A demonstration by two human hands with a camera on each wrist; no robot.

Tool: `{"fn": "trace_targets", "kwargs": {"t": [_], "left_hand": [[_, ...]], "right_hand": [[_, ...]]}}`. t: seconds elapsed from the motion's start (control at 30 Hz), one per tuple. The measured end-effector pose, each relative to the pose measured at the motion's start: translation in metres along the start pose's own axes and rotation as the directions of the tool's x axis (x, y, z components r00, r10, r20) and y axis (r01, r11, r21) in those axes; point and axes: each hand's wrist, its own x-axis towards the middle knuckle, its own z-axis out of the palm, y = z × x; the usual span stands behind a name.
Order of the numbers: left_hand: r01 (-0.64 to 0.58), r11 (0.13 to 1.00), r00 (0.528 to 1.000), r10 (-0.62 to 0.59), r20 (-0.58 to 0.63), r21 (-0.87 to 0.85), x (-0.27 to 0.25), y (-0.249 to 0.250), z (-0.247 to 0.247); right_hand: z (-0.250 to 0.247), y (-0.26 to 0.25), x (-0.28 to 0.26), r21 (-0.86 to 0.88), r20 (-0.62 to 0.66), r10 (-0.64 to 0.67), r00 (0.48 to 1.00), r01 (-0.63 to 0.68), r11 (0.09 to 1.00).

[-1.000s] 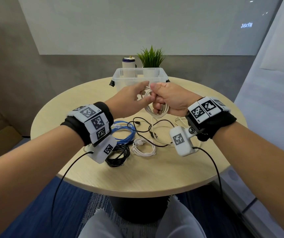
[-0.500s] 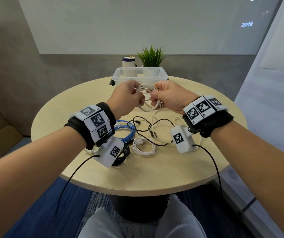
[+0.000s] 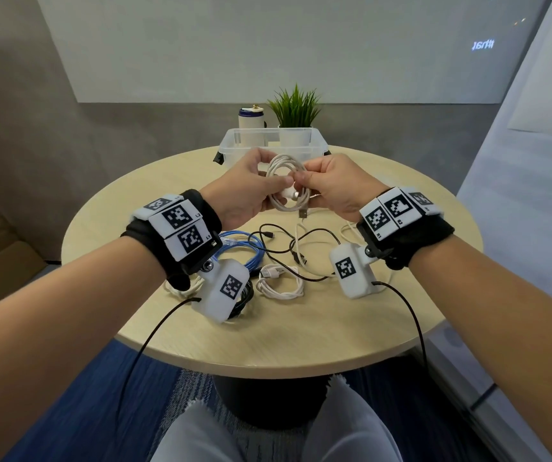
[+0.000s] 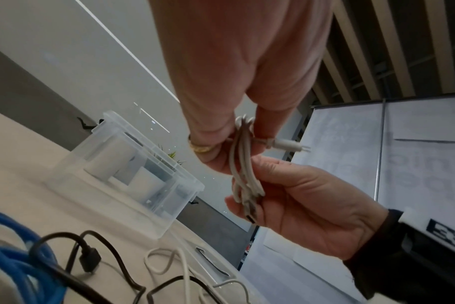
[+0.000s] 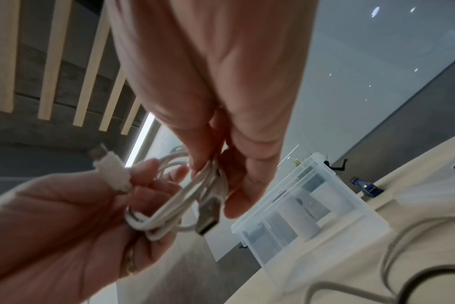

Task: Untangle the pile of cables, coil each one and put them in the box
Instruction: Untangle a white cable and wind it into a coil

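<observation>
A coiled white cable (image 3: 287, 186) hangs in the air between both hands, in front of the clear plastic box (image 3: 234, 149). My left hand (image 3: 276, 180) pinches the coil's left side and a white plug end; in the right wrist view that plug (image 5: 112, 174) sticks out above the thumb. My right hand (image 3: 303, 175) grips the coil's right side, with the metal USB plug (image 5: 207, 215) dangling below its fingers. The left wrist view shows the coil (image 4: 243, 164) edge-on between the two hands, and the box (image 4: 133, 164) looks empty of cables.
On the round table (image 3: 301, 335) lie a blue coil (image 3: 243, 250), a loose black cable (image 3: 281, 245), a loose white cable (image 3: 299, 243), a small white coil (image 3: 279, 283) and a black coil (image 3: 246, 300). A white bottle (image 3: 250, 120) and a potted plant (image 3: 296, 108) stand behind the box.
The hands have drawn slightly apart and the white coil, earlier bunched below the fists, is now held up as an open ring between them.
</observation>
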Motion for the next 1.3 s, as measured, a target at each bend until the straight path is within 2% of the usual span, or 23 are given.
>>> {"fn": "trace_targets", "kwargs": {"t": [0.13,0.23,0.37,0.47,0.53,0.63,0.73,0.87,0.97,1.03,1.1,1.23,1.3], "left_hand": [[0.04,0.99,0.998,-0.034,-0.045,0.135,0.001,-0.002,-0.002],[0.101,0.957,0.993,-0.082,-0.081,0.272,0.003,-0.006,-0.004],[0.184,0.927,0.977,-0.136,-0.165,0.326,0.005,-0.01,-0.009],[0.194,0.887,0.98,-0.162,-0.112,0.419,0.0,-0.018,-0.018],[0.175,0.871,0.984,-0.168,-0.056,0.458,-0.003,-0.022,-0.021],[0.165,0.884,0.986,-0.15,-0.069,0.437,0.001,-0.017,-0.017],[0.141,0.936,0.987,-0.106,-0.122,0.323,0.003,-0.009,-0.009],[-0.053,0.925,0.974,0.132,-0.186,0.376,0.007,-0.009,-0.006],[-0.118,0.882,0.966,0.209,-0.155,0.457,0.009,-0.01,-0.005],[-0.128,0.856,0.964,0.227,-0.141,0.501,0.009,-0.011,-0.004],[-0.128,0.866,0.963,0.225,-0.148,0.484,0.009,-0.012,-0.003],[-0.081,0.962,0.976,0.129,-0.175,0.261,0.009,-0.013,-0.003],[-0.092,0.962,0.982,0.13,-0.134,0.256,0.01,-0.013,-0.003]], "right_hand": [[-0.001,0.001,0.0,-0.102,-0.046,-0.03,0.999,0.025,0.994],[0.002,0.001,0.0,-0.099,-0.086,-0.045,0.995,0.037,0.994],[0.0,0.001,0.003,-0.241,-0.171,-0.09,0.981,0.048,0.969],[-0.013,-0.003,0.006,-0.197,-0.244,-0.083,0.966,0.034,0.98],[-0.021,-0.006,0.006,-0.226,-0.234,-0.098,0.967,0.044,0.973],[-0.018,-0.005,0.006,-0.316,-0.197,-0.119,0.973,0.052,0.947],[-0.011,-0.003,0.006,-0.301,-0.188,-0.123,0.974,0.062,0.952],[-0.007,-0.004,0.002,-0.18,-0.129,-0.08,0.988,0.056,0.982],[-0.006,-0.005,0.0,-0.133,-0.059,-0.05,0.997,0.042,0.99],[-0.005,-0.005,0.0,-0.122,-0.029,-0.04,0.999,0.036,0.992],[-0.005,-0.005,0.0,-0.123,-0.012,-0.037,0.999,0.035,0.992],[-0.003,-0.004,-0.001,-0.143,0.007,-0.031,0.999,0.032,0.989],[-0.003,-0.004,-0.003,-0.141,0.018,-0.023,1.0,0.025,0.99]]}}
